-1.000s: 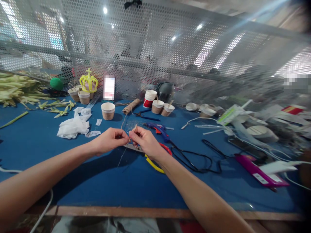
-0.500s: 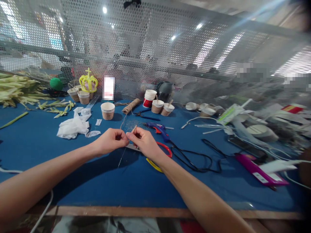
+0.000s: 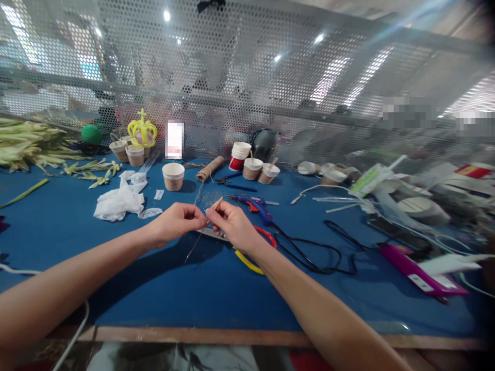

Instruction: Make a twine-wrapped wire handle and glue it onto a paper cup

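My left hand (image 3: 181, 223) is pinched closed on a thin twine, whose loose end hangs down to the lower left. Right beside it, my right hand (image 3: 233, 222) is closed around a small pale stick (image 3: 218, 203) that pokes out above the fingers. The twine runs up from between the hands toward a twine roll (image 3: 211, 169). Beneath the hands lie scissors with a red and yellow handle (image 3: 249, 263), their blades partly hidden. A blue glue gun (image 3: 257, 207) rests just behind my right hand.
A paper-topped cup (image 3: 173, 176) and crumpled white plastic (image 3: 119, 203) stand left of centre. Blue pliers (image 3: 235, 183) lie behind the glue gun. Pale green strips (image 3: 31, 141) are piled far left. A purple tool (image 3: 417, 270), cables and clutter fill the right.
Both hands stay close together, with the fingertips shifted slightly apart. The small stick in my right hand tilts more to the right. The whole view has moved a little.
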### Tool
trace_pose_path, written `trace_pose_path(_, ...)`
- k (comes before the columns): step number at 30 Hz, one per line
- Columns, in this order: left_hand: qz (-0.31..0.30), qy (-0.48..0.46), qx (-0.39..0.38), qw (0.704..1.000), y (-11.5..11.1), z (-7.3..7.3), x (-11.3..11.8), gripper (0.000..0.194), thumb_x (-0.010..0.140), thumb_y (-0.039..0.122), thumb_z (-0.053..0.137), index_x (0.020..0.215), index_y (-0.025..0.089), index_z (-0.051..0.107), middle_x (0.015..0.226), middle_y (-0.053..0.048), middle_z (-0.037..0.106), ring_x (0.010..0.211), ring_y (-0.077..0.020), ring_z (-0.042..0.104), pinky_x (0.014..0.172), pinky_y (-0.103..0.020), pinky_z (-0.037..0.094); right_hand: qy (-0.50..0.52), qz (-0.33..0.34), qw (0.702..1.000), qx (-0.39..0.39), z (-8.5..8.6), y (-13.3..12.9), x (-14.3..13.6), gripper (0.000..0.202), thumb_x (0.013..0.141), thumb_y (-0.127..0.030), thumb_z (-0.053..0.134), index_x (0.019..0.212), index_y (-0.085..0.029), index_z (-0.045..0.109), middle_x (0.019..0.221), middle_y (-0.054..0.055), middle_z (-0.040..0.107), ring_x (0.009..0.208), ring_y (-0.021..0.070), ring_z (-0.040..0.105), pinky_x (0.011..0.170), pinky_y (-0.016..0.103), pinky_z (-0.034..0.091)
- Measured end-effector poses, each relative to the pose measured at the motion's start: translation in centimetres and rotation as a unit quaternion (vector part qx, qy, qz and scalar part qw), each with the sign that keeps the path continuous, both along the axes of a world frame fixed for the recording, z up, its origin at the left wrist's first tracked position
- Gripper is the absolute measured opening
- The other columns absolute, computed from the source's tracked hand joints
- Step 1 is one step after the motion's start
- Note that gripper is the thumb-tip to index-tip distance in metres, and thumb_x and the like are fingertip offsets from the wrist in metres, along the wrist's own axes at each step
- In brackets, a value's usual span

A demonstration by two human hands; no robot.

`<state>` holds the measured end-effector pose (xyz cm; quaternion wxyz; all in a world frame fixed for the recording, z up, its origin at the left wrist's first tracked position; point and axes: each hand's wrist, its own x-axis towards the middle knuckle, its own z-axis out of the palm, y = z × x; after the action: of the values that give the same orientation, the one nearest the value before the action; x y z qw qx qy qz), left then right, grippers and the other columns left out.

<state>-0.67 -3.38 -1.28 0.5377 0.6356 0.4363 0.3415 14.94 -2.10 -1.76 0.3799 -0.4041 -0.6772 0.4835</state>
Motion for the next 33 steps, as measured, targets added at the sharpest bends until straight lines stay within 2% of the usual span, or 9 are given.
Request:
trace_pose_path(17,-0.008,0.008,0.017,1.000,-0.32,0.02,0.27,0.021,0.068,0.031,0.055,0.060,0.012,0.049,0.053,0.006,0.039,0.049,-0.0053,0.028,0.046,-0.021,0.017,-0.074,-0.030,0.995,0.055,-0.06,-0.12,-0.01,0.031,0.075,-0.045,0.051,0.063,-0.018,0.044,0.046,-0.006,0.042,0.042,0.0072,0.037,0.042,0.022,0.029)
trace_pose_path(20,-0.008,0.007,0.011,1.000,-0.34,0.04,0.31,0.023,0.067,0.032,0.056,0.058,0.013,0.047,0.051,0.007,0.036,0.048,-0.0048,0.026,0.046,-0.021,0.016,-0.056,-0.025,0.997,0.037,-0.21,-0.15,-0.10,0.032,0.074,-0.045,0.053,0.062,-0.017,0.044,0.047,-0.006,0.042,0.042,0.0069,0.037,0.042,0.022,0.029)
trace_pose_path(27,-0.008,-0.006,-0.022,1.000,-0.08,0.10,0.04,0.022,0.068,0.033,0.056,0.060,0.013,0.049,0.048,0.007,0.036,0.043,-0.0043,0.024,0.042,-0.021,0.015,0.083,0.051,0.995,-0.024,-0.33,0.07,-0.19,0.026,0.072,-0.041,0.057,0.075,-0.017,0.050,0.059,-0.005,0.048,0.048,0.0069,0.044,0.046,0.021,0.038)
trace_pose_path(33,-0.001,0.000,0.003,1.000,0.09,0.07,-0.01,0.020,0.068,0.030,0.056,0.062,0.012,0.052,0.050,0.006,0.038,0.044,-0.0041,0.026,0.042,-0.020,0.017,0.054,-0.003,0.998,-0.017,-0.31,0.19,-0.09,0.028,0.070,-0.042,0.058,0.066,-0.017,0.046,0.052,-0.006,0.046,0.046,0.0067,0.043,0.044,0.020,0.036)
